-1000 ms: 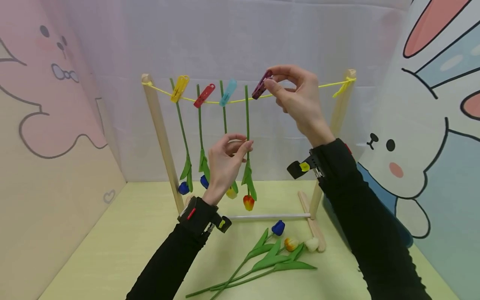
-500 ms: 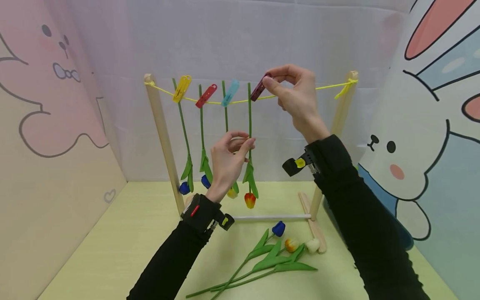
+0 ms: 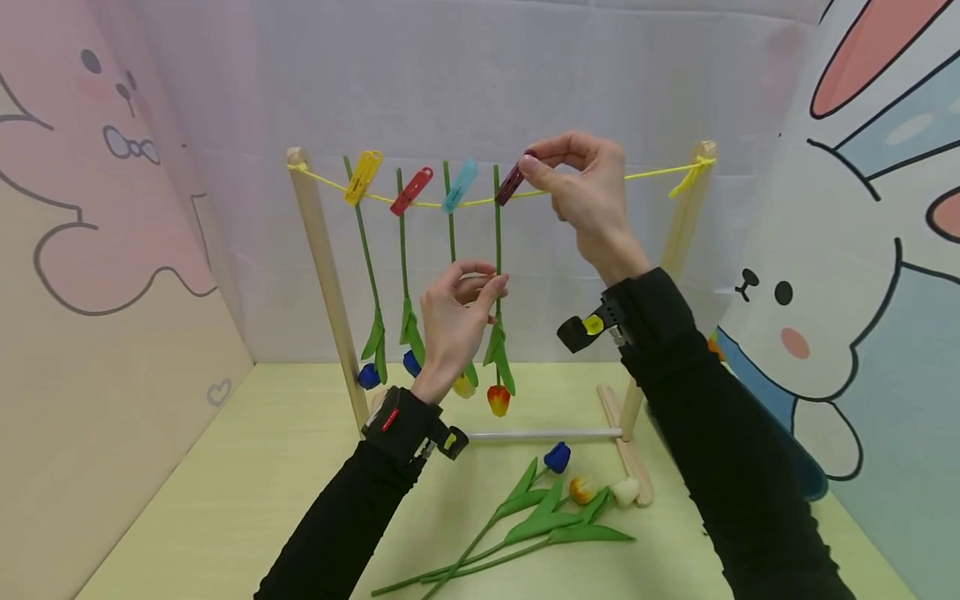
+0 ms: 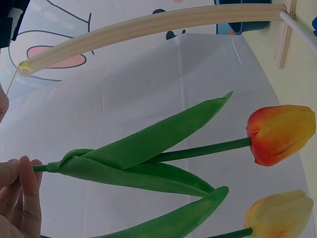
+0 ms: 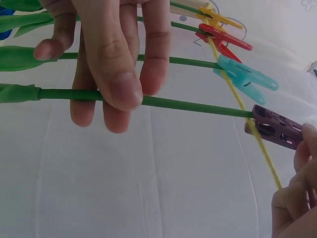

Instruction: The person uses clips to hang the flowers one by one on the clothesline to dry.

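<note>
My left hand [image 3: 457, 312] pinches the green stem of an upside-down red-and-yellow tulip [image 3: 498, 400] between thumb and fingers. In the left wrist view the tulip's bloom [image 4: 280, 134] and leaves point away from the fingers. Its stem's upper end crosses the yellow string [image 5: 267, 161]. My right hand [image 3: 588, 192] pinches the handle end of a purple clothespin [image 3: 511, 183]. In the right wrist view that clothespin [image 5: 277, 128] has its tips at the stem and string; whether it grips both is unclear. To the left, yellow [image 3: 363, 177], red [image 3: 412, 192] and light-blue [image 3: 460, 187] clothespins hold tulip stems against the string.
The string is tied between two wooden posts [image 3: 318, 267], joined low by a pale rod [image 3: 540, 434]. On the table lie a blue tulip [image 3: 557, 457], a yellow-orange one [image 3: 582, 489] and a white one [image 3: 624, 491]. A dark-blue container [image 3: 806, 471] stands at right, partly behind my sleeve.
My right hand has moved a little left, bringing the purple clothespin from beside the stem to against it at the string. The left hand keeps its pinch, nearly still.
</note>
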{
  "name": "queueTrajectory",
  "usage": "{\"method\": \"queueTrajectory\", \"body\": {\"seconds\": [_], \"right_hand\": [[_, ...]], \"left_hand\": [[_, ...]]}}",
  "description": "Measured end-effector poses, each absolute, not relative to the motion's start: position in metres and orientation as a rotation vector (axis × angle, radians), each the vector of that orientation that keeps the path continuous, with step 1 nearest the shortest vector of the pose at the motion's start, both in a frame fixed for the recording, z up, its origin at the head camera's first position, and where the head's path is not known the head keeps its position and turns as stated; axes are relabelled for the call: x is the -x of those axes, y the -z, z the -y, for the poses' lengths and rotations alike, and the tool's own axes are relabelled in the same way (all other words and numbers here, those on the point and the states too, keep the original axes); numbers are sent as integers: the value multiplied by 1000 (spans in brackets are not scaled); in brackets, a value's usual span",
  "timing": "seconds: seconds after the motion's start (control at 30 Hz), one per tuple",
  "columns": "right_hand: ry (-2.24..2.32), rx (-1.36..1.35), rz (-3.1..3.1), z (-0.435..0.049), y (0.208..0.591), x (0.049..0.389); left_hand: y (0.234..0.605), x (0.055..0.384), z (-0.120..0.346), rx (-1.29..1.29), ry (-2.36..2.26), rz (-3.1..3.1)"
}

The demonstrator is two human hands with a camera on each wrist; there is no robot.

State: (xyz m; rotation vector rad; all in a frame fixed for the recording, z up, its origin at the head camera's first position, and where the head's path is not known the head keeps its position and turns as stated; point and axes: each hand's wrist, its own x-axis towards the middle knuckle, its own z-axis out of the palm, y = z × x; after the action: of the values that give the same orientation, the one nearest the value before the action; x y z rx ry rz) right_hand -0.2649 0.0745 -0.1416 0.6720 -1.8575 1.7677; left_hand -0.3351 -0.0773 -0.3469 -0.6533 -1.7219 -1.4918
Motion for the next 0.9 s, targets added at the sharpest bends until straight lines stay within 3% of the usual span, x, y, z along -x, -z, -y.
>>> {"method": "queueTrajectory", "body": {"seconds": [0.13,0.37,0.63,0.73,0.9], "right_hand": [[-1770,-641,1883,-73,143,265],[-1781,-604,1904,-71,146,266],[-1819,-605,1914,-69,148,265],[-1813,-616,1923,-69,148,264],[-1766,-646,1954,-71,149,262]], "left_hand": [[338,322,76,646,1504,1731],[295,264,74,623,1577,1751],[296,268,73,602,1560,1764],[324,308,75,622,1508,1740],[300,274,74,559,1539,1805]]}}
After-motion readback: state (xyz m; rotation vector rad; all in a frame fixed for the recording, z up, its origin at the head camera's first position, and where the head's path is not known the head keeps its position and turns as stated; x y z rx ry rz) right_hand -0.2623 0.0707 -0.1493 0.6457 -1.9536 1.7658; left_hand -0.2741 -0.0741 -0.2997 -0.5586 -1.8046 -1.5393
